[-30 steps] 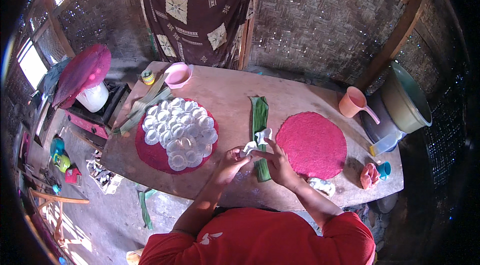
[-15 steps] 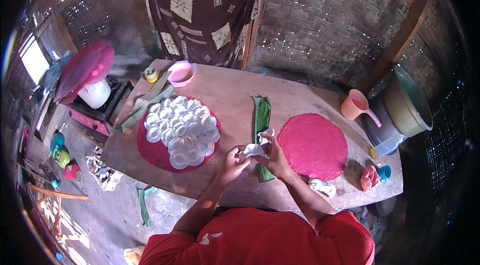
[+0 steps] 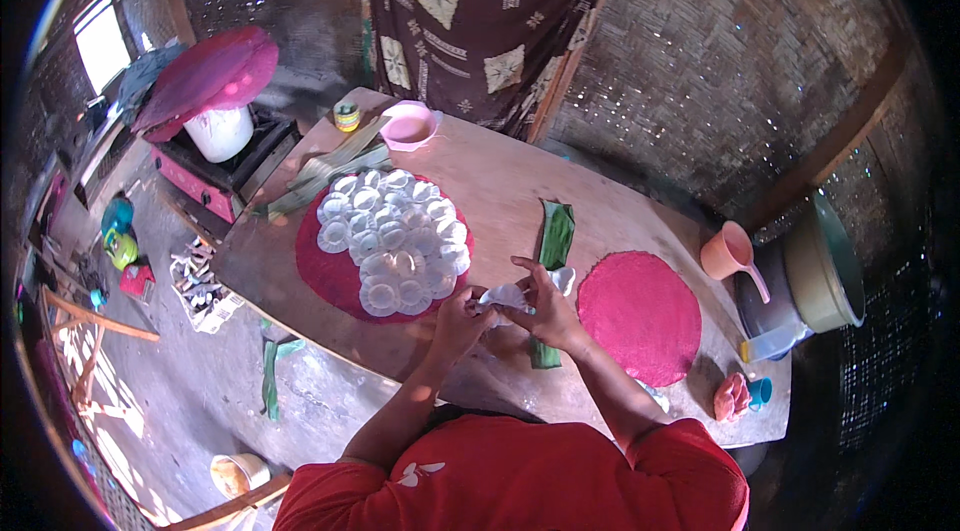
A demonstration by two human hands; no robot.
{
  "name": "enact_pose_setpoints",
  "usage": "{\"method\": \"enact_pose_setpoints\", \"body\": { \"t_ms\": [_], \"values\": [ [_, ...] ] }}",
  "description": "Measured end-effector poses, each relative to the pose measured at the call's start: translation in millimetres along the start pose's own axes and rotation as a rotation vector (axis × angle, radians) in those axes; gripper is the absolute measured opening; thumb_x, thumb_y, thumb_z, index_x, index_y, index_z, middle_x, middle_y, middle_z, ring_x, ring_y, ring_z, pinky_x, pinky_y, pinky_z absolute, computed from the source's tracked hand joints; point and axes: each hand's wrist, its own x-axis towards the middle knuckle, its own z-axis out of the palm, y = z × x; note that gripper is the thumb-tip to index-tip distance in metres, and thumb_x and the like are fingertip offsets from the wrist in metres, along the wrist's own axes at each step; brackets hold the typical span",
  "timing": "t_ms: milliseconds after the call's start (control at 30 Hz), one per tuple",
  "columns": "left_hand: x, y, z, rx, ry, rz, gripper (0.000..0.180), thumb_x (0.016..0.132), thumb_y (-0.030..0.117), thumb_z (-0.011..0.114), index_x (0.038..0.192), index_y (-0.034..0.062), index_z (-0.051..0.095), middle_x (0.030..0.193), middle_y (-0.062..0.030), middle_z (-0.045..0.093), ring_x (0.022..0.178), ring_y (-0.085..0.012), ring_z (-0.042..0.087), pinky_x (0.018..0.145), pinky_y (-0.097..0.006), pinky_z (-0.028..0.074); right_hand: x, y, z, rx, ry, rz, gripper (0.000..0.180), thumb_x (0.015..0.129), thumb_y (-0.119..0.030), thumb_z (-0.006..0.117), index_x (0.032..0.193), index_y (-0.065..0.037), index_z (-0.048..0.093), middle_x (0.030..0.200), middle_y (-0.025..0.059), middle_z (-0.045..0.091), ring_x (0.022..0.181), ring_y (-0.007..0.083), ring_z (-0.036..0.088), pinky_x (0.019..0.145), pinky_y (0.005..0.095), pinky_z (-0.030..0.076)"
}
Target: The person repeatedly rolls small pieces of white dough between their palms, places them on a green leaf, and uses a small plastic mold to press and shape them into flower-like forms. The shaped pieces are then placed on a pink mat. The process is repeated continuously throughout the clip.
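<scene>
Hands, in the head view: the left hand [image 3: 460, 321] pinches a thin, white, frilled piece [image 3: 505, 297] in its fingertips; the right hand [image 3: 556, 319] grips the same piece from the other side, its index finger pointing away.
White piece: it is held up between the hands, over the pale brown, smooth-topped table [image 3: 500, 171], and looks unfinished to my eye, since both hands are at work on it.
Leaf: a long, flat strip of green leaf [image 3: 556, 236] lies just beyond the right fingers, with a second, crumpled white scrap [image 3: 563, 280] beside it (whether the hand touches this scrap, I cannot tell).
Cups: a crowd of shallow, round white cups with fluted rims [image 3: 395, 231] lies close together, some overlapping, on the left-hand round red mat of rough texture [image 3: 320, 286]; I take these as the part done (any filling is too small to make out).
Left to do: at least the piece in the fingers, by my judgement, as it is not among the cups.
Right side: another rough, round red mat [image 3: 640, 316] lies beyond the right forearm; how many more cups are due cannot be told.
</scene>
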Motion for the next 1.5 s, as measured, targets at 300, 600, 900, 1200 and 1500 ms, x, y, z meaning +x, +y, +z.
{"method": "enact_pose_setpoints", "body": {
  "t_ms": [300, 600, 900, 1200, 1500],
  "values": [
    [-6.0, -10.9, -24.7, -0.267, 0.062, -0.137, 0.034, 0.085, 0.009, 0.070, 0.112, -0.0044, 0.055, 0.094, -0.0068, 0.065, 0.079, -0.0117, 0.063, 0.068, -0.024, 0.053, 32.3, -9.3, 25.8, -0.025, -0.156, 0.016, 0.071, 0.080, 0.001, 0.070, 0.139, -0.010, 0.032, 0.099, 0.0097, 0.056, 0.088, 0.0144, 0.061, 0.079, 0.0277, 0.051],
    [-22.1, -22.7, -51.8, -0.929, 0.234, -0.168, 0.042, 0.100, 0.032, 0.047, 0.123, -0.0020, 0.051, 0.113, -0.0081, 0.060, 0.099, -0.0162, 0.060, 0.083, -0.031, 0.049, 75.4, -29.5, 47.7, -0.148, -0.272, -0.024, 0.073, 0.078, 0.005, 0.068, 0.138, -0.011, 0.031, 0.100, 0.0124, 0.058, 0.085, 0.0160, 0.062, 0.071, 0.0298, 0.053],
    [-52.0, -51.6, -123.3, -0.097, 1.158, 0.234, 0.026, 0.099, 0.016, 0.047, 0.118, -0.0017, 0.049, 0.117, -0.0122, 0.055, 0.108, -0.0178, 0.052, 0.095, -0.030, 0.041, 181.5, -41.7, 119.7, -0.244, -0.357, -0.204, 0.078, 0.072, -0.006, 0.071, 0.139, -0.014, 0.031, 0.103, 0.0193, 0.059, 0.091, 0.0251, 0.062, 0.078, 0.0363, 0.051],
    [-56.7, -68.9, -124.9, -0.251, 1.171, 0.270, 0.016, 0.098, 0.011, 0.048, 0.109, -0.0003, 0.051, 0.106, -0.0095, 0.056, 0.094, -0.0150, 0.057, 0.086, -0.028, 0.046, 230.2, -31.9, 223.7, -0.299, -0.450, -0.315, 0.074, 0.072, -0.004, 0.068, 0.137, -0.014, 0.034, 0.097, 0.0168, 0.062, 0.095, 0.0277, 0.063, 0.080, 0.0396, 0.050],
    [-58.4, -73.6, -124.9, -0.076, 1.151, 0.200, 0.018, 0.096, 0.011, 0.049, 0.109, -0.0011, 0.051, 0.100, -0.0127, 0.060, 0.087, -0.0181, 0.061, 0.080, -0.030, 0.049, 235.7, -30.3, 222.7, -0.510, -0.329, -0.687, 0.071, 0.071, -0.005, 0.071, 0.134, -0.013, 0.040, 0.123, 0.0202, 0.049, 0.111, 0.0344, 0.052, 0.086, 0.0428, 0.047]
  ]
}}
